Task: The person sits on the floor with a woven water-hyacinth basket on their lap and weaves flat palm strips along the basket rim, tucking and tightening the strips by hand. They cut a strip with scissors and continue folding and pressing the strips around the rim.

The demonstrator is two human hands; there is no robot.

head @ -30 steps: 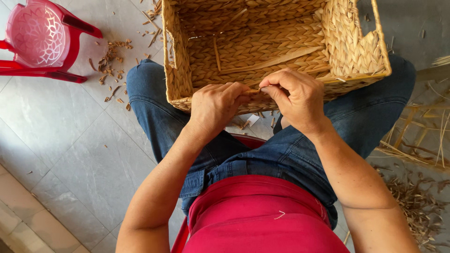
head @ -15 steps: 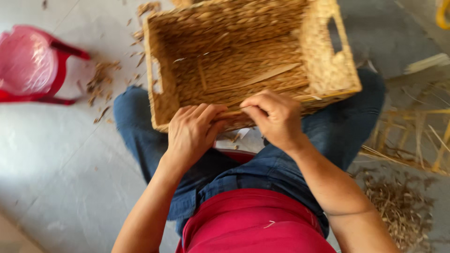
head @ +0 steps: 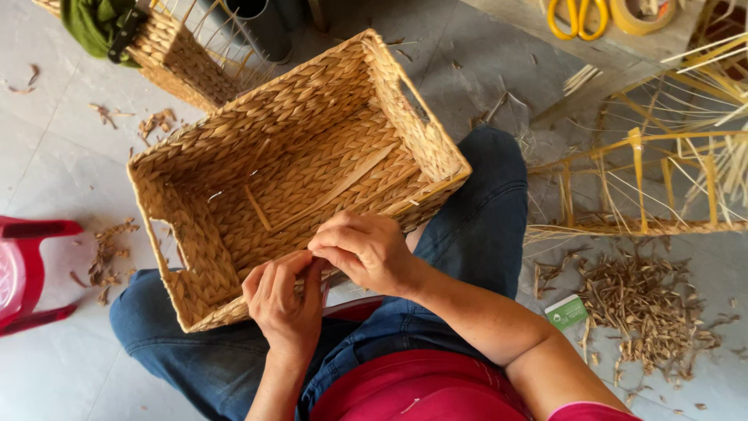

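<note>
Basket, a rectangular woven one of pale straw colour, rests tilted across the person's knees in blue jeans, its open top facing the camera; a handle slot shows in each short wall; a loose flat strip lies on the woven bottom inside.

Both hands meet at the near long rim, at the edge closest to the body; the left hand lies over the rim with its fingers curled narrow and pressed to the weave; the right hand sits just beside it, touching it, its fingers pinched close together on the rim; whether a loose strand is held in the pinch cannot be told, since the fingers cover that spot. The rest of the basket stretches away from the hands, up and to the left in view.

Around the person, on the grey tiled floor: a red stool at the left edge, with brown scraps near it; a second basket, unfinished, at the top left, with a green cloth in it; a bare yellow frame of thin rods at the right; a heap of cuttings below it, and a small green card just beside that heap; yellow scissors and a tape roll at the top edge.
</note>
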